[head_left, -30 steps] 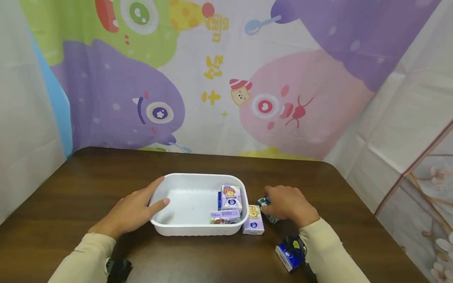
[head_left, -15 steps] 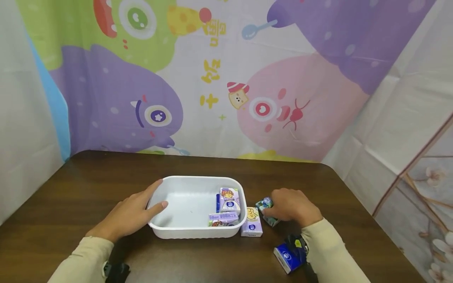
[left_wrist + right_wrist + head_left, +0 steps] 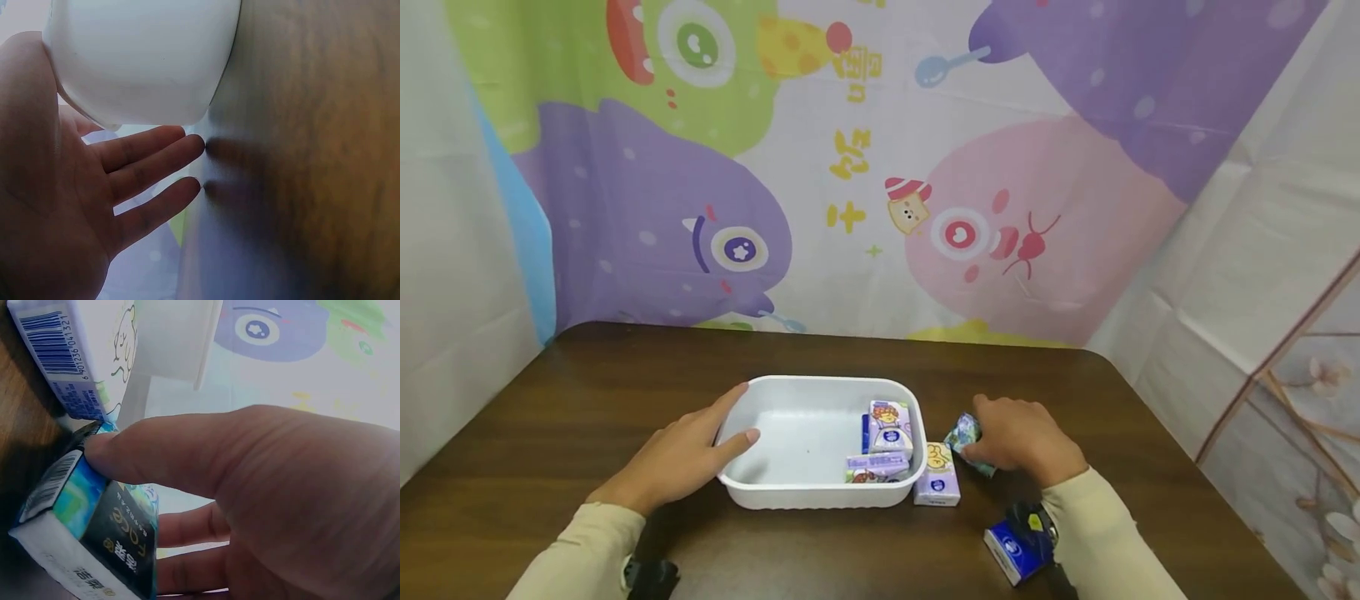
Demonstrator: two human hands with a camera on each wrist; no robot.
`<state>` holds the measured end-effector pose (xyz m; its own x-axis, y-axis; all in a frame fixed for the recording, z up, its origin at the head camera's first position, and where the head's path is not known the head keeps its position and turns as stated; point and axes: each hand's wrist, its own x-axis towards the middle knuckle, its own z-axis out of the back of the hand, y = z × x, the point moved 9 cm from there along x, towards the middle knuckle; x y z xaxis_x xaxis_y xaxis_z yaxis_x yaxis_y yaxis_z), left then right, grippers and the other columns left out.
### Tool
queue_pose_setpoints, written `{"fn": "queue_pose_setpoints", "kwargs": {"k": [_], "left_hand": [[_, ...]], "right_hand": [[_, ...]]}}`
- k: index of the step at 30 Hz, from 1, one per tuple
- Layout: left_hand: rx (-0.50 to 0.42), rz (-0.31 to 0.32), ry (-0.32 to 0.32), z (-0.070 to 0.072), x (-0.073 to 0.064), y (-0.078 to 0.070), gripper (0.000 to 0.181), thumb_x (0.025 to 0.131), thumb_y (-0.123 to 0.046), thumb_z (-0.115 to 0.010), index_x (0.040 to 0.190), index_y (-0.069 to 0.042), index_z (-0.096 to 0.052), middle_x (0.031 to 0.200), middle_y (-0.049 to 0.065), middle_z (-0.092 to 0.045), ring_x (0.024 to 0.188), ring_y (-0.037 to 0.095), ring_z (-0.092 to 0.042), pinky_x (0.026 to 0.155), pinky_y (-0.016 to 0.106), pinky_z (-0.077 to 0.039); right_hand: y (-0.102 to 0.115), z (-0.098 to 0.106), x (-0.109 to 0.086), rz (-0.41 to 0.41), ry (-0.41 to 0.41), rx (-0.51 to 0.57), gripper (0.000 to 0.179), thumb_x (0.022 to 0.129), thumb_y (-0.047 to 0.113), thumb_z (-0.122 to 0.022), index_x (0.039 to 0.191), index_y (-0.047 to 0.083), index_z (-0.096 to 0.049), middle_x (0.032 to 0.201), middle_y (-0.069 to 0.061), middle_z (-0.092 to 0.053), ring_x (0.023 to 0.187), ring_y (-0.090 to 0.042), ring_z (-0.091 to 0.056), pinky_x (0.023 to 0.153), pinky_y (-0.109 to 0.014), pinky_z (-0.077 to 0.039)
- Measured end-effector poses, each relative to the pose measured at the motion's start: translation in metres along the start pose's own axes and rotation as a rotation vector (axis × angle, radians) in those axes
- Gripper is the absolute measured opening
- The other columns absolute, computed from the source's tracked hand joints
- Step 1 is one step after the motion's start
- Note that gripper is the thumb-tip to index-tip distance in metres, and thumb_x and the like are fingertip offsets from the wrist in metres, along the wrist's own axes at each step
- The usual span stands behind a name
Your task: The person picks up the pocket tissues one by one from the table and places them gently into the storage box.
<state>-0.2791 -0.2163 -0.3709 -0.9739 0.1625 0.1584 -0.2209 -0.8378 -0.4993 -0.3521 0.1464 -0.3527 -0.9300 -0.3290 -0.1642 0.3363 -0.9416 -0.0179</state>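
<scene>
A small tissue pack (image 3: pixel 125 531) in black and blue print, marked "Face", is pinched between the thumb and fingers of my right hand (image 3: pixel 1022 437), tilted at the table's surface. Beside it lies a purple-and-white tissue pack (image 3: pixel 937 482), close to the right end of a white plastic tub (image 3: pixel 808 497). My left hand (image 3: pixel 681 462) rests at the tub's left end, thumb over the rim. In the left wrist view its other fingers (image 3: pixel 156 159) stretch straight and spread beside the tub wall.
Inside the tub's right end lie two purple-and-white packs (image 3: pixel 891 427) and a mostly covered blue one (image 3: pixel 866 433). A blue pack (image 3: pixel 1013 548) sits near my right wrist. A cartoon-printed cloth (image 3: pixel 850 275) hangs behind the brown table (image 3: pixel 625 358).
My right hand has shifted slightly right and its grip on the dark tissue pack has changed, so more of the pack shows and it is tilted. The left hand stays at the tub.
</scene>
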Motion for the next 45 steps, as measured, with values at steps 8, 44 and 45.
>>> {"fn": "queue_pose_setpoints", "kwargs": {"k": [8, 44, 45], "left_hand": [[-0.001, 0.011, 0.002, 0.0, -0.005, 0.005, 0.078, 0.1, -0.058, -0.051, 0.16, -0.016, -0.026, 0.148, 0.02, -0.049, 0.126, 0.044, -0.053, 0.092, 0.066, -0.043], [0.009, -0.01, 0.003, 0.0, 0.001, -0.001, 0.076, 0.1, -0.057, -0.051, 0.16, -0.016, -0.027, 0.148, 0.019, -0.049, 0.127, 0.045, -0.053, 0.092, 0.067, -0.042], [0.008, -0.01, 0.002, 0.0, 0.001, -0.001, 0.076, 0.1, -0.057, -0.051, 0.16, -0.016, -0.027, 0.148, 0.019, -0.048, 0.127, 0.045, -0.053, 0.092, 0.067, -0.042]], "right_hand": [[0.007, 0.005, 0.003, 0.034, -0.075, -0.006, 0.06, 0.082, 0.046, -0.08, 0.124, 0.007, -0.061, 0.092, -0.002, -0.065, 0.081, -0.021, -0.061, 0.077, -0.049, -0.051], [0.011, 0.011, 0.0, 0.038, -0.102, 0.012, 0.03, 0.089, 0.031, -0.067, 0.11, 0.01, -0.069, 0.081, 0.003, -0.061, 0.068, -0.018, -0.054, 0.061, -0.038, -0.046], [0.011, 0.011, 0.0, 0.04, -0.103, 0.014, 0.03, 0.088, 0.031, -0.067, 0.11, 0.01, -0.069, 0.081, 0.003, -0.061, 0.068, -0.018, -0.054, 0.061, -0.038, -0.046]]}}
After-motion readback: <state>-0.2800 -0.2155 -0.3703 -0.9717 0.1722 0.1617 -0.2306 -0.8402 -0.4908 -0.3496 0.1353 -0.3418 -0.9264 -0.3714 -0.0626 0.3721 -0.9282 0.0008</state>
